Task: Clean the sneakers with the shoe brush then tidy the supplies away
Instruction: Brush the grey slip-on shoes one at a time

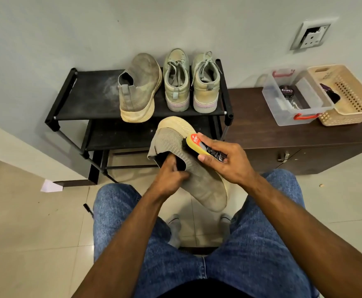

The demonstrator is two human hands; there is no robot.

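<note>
A grey knit sneaker (199,186) with a pale yellow sole is held in the air above my knees, heel toward the rack. My left hand (169,177) grips it with fingers tucked into its opening. My right hand (225,160) holds the yellow-backed shoe brush (199,145), bristles pressed against the sneaker's side near the heel. Its matching sneaker (139,87) stands on the black shoe rack's (89,82) top shelf. Beside it stands a pair of greenish lace-up sneakers (189,82).
A dark wooden cabinet (261,130) stands right of the rack. On it are a clear plastic box (291,97) holding a polish tin (287,91) and a beige basket (347,93). A wall socket (312,35) is above. A paper scrap (50,187) lies on the tiled floor.
</note>
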